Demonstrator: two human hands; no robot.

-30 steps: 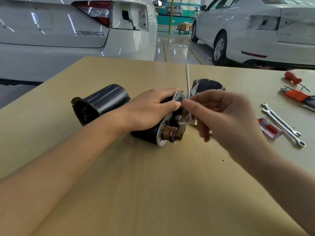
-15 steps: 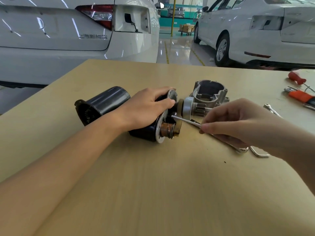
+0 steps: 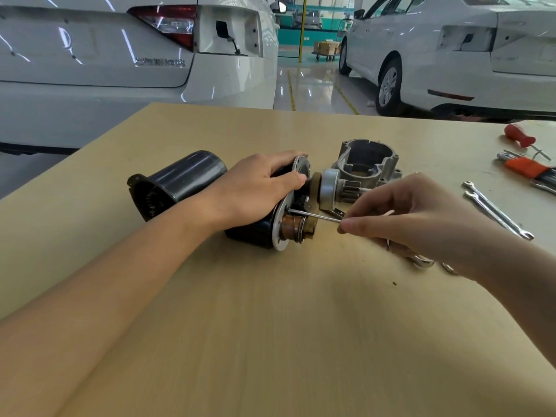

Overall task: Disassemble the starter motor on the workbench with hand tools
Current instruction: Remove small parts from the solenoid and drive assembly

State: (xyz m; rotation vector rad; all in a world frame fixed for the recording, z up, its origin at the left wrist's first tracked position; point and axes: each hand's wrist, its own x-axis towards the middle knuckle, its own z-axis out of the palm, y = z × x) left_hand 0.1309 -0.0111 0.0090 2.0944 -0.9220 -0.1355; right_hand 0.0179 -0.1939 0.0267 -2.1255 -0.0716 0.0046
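Head view only: my left hand (image 3: 258,188) curls over the black starter body (image 3: 255,233) lying mid-workbench (image 3: 270,326), while my right hand (image 3: 400,218) pinches a thin steel tool (image 3: 313,214) whose tip sits at the end plate. Aluminium nose housing (image 3: 365,164) and black yoke tube (image 3: 177,182) already lie apart; I judge the pinion assembly is still to remove.

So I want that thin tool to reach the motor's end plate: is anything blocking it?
Nothing visible. The thin tool, pinched by the right hand, already has its tip at the end plate; the left hand grips above.
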